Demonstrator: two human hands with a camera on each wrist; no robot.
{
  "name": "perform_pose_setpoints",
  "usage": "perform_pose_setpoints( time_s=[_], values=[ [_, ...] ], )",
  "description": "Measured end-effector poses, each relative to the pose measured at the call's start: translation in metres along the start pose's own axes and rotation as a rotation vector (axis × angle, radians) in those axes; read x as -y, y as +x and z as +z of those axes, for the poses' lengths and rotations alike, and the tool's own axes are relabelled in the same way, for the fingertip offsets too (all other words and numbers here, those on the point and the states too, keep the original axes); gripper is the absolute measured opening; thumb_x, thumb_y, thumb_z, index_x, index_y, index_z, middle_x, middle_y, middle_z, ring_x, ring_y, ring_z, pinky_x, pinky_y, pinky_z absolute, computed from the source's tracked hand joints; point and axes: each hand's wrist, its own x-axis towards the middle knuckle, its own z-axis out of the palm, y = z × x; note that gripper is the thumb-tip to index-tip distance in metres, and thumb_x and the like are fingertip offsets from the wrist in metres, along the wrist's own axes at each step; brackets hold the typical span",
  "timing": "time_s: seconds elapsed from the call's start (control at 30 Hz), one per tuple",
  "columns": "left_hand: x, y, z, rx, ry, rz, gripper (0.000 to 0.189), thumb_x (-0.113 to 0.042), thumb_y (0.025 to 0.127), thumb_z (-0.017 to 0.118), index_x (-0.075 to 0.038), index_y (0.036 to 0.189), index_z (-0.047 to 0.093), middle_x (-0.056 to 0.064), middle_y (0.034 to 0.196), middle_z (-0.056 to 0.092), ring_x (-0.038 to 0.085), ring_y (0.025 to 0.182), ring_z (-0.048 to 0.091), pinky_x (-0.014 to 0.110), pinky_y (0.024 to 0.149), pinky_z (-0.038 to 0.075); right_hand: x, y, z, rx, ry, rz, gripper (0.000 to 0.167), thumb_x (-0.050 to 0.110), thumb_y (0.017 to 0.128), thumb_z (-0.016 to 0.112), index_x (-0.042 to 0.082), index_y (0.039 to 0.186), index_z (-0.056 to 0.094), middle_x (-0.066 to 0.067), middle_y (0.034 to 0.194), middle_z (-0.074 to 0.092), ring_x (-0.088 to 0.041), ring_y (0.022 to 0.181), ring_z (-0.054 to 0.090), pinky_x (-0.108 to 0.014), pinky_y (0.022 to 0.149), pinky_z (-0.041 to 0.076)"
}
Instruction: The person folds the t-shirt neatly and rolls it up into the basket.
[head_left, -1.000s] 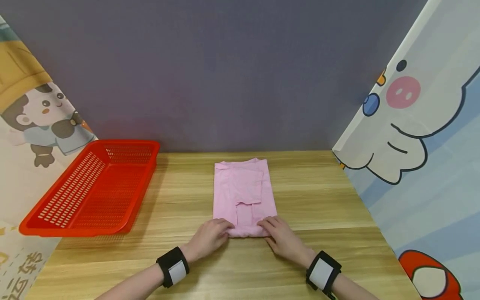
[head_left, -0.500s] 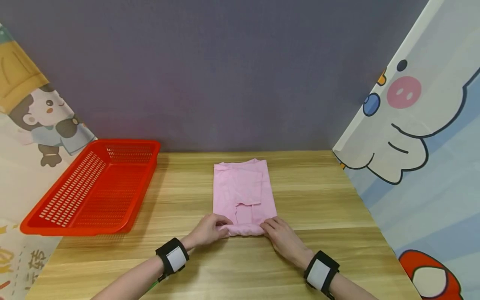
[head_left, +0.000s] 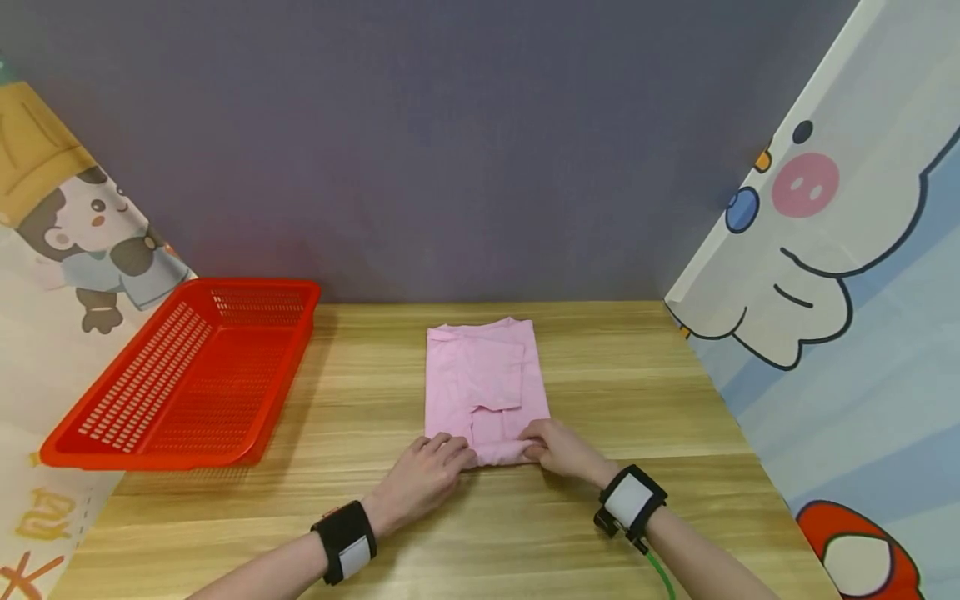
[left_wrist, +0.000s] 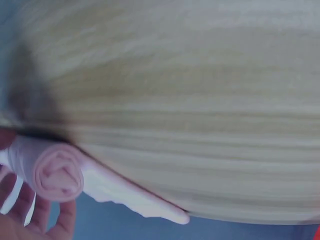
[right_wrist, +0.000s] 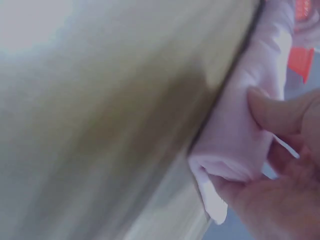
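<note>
A folded pink garment [head_left: 487, 375] lies flat on the wooden table, its near edge turned up into a roll. At the roll's left end my left hand [head_left: 426, 477] curls its fingers over the fabric. My right hand [head_left: 567, 452] grips the right end between thumb and fingers. The left wrist view looks onto the spiral end of the rolled garment [left_wrist: 59, 172], with fingers [left_wrist: 64, 217] curved beside it. In the right wrist view the thumb [right_wrist: 280, 112] presses on the garment's roll [right_wrist: 235, 125], and other fingers are partly hidden behind it.
A red perforated plastic basket [head_left: 258, 408] stands at the table's left side. A grey panel [head_left: 480, 150] rises behind the wooden table [head_left: 630, 375]. Printed cartoon sheets flank it left and right. Each wrist wears a black band.
The near edge has been rolled slightly farther away from me. My left hand has shifted its grip over the roll, and the right wrist has turned and moved a little forward.
</note>
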Motion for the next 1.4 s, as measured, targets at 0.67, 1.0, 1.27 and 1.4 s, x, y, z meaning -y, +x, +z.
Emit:
perform_pose_setpoints(
  time_s=[0.67, 1.0, 1.27, 1.4],
  values=[
    [0.001, 0.009, 0.009, 0.024, -0.452, -0.353, 0.032, 0.000, 0.080, 0.072, -0.009, 0.110, 0.069, 0.005, 0.105, 0.074, 0.021, 0.093, 0.070, 0.036, 0.080, 0.058, 0.004, -0.005, -0.001, -0.023, -0.090, -0.034, 0.037, 0.007, 0.085, 0.075, 0.003, 0.121, 0.065, -0.012, 0.113, 0.071, -0.029, 0.105, 0.067, -0.046, 0.094, 0.054],
    [0.015, 0.020, 0.003, 0.136, -0.758, -0.534, 0.025, -0.003, 0.085, 0.069, -0.008, 0.110, 0.071, 0.010, 0.104, 0.075, 0.019, 0.090, 0.066, 0.037, 0.081, 0.054, 0.000, -0.014, 0.020, -0.279, -0.383, -0.152, 0.041, 0.013, 0.081, 0.082, 0.010, 0.118, 0.065, -0.003, 0.113, 0.064, -0.020, 0.106, 0.060, -0.041, 0.094, 0.052],
    [0.017, 0.022, 0.006, 0.174, -0.762, -0.516, 0.026, -0.003, 0.088, 0.067, -0.007, 0.113, 0.069, 0.011, 0.111, 0.073, 0.020, 0.095, 0.066, 0.039, 0.086, 0.054, -0.001, -0.008, 0.021, -0.271, -0.289, -0.125, 0.020, 0.009, 0.085, 0.076, 0.009, 0.105, 0.072, -0.002, 0.099, 0.071, -0.020, 0.094, 0.065, -0.038, 0.083, 0.056],
    [0.013, 0.016, 0.012, 0.126, -0.546, -0.363, 0.030, -0.007, 0.089, 0.066, -0.007, 0.119, 0.064, 0.008, 0.112, 0.071, 0.023, 0.102, 0.067, 0.041, 0.091, 0.054, -0.002, -0.001, 0.017, -0.241, -0.177, -0.084, 0.015, 0.007, 0.084, 0.077, 0.008, 0.099, 0.074, -0.003, 0.094, 0.072, -0.021, 0.090, 0.067, -0.038, 0.081, 0.056]
  ],
)
